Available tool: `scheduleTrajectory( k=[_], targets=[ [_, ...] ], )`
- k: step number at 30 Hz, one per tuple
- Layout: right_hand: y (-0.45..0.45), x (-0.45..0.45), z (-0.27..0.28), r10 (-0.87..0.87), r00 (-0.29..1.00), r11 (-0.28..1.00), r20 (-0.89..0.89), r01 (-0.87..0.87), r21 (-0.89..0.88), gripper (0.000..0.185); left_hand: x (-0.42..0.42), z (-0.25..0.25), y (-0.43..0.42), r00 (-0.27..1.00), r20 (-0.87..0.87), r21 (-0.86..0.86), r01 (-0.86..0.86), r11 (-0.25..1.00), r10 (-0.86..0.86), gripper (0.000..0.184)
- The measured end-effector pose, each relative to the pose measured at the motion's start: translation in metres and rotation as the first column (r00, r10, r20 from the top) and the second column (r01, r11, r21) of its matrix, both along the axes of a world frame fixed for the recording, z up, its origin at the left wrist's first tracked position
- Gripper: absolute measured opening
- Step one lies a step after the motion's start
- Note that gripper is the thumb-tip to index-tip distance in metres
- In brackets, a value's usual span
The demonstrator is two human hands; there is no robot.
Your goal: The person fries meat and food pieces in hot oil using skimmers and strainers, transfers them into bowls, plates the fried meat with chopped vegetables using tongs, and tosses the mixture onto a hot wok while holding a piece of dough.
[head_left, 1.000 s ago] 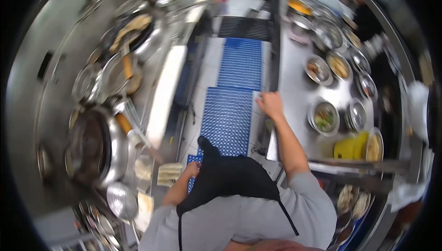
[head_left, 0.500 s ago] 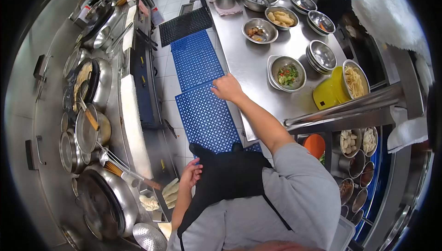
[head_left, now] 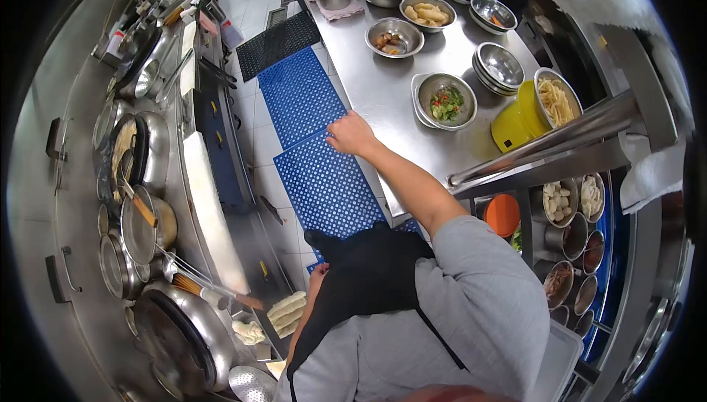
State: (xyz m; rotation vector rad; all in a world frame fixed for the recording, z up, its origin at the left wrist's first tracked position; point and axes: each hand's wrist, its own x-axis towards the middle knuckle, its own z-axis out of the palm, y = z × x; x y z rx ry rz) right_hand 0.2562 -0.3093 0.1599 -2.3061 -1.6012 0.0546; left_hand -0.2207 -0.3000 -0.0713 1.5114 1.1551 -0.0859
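Note:
My right hand (head_left: 352, 134) is held out at the edge of the steel counter (head_left: 394, 122), its fingers curled in and nothing showing in them. I cannot tell whether it touches the edge. Down beside my black apron (head_left: 361, 277) is my left hand (head_left: 318, 272), mostly hidden, so its fingers are unclear. On the counter nearest my right hand stands a steel bowl (head_left: 465, 117) with chopped green and red pieces. Behind it is a bowl (head_left: 377, 46) with brown pieces, then a bowl (head_left: 409, 13) of pale yellow pieces.
Left is a stove line with lidded pots (head_left: 166, 232), a wok lid (head_left: 173, 336) and a strainer (head_left: 250, 383). Blue perforated mats (head_left: 324, 188) lie on the floor. A yellow container (head_left: 508, 126) holds up a bowl of pale strips (head_left: 557, 103) beside a metal rail (head_left: 545, 140).
The view has shifted, so the counter and bowls sit a little further up and left. My left hand has gone back beside the apron, its fingers now mostly out of sight. My right hand stays curled.

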Motion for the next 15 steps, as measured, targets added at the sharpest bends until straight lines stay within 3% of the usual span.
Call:
scheduleTrajectory(
  k=[4,9,12,15],
  targets=[
    [0.000,-0.001,-0.001,0.006,1.000,1.000,0.000,-0.006,-0.030,0.027,-0.023,0.000,0.003,0.973,-0.079,0.144,0.226,0.963,-0.217,0.031],
    [-0.001,-0.003,0.002,0.003,1.000,1.000,-0.002,-0.003,-0.018,0.027,-0.056,0.001,0.001,0.881,-0.113,0.287,0.472,0.833,-0.460,0.030],
    [-0.001,-0.004,0.003,-0.012,1.000,1.000,-0.019,0.012,-0.029,0.027,-0.067,0.005,0.002,0.845,-0.130,0.349,0.528,0.774,-0.518,0.030],
    [-0.001,-0.006,0.006,-0.023,0.999,0.999,-0.037,0.022,-0.033,0.026,-0.069,0.009,0.002,0.878,-0.158,0.343,0.477,0.809,-0.451,0.029]
  ],
)
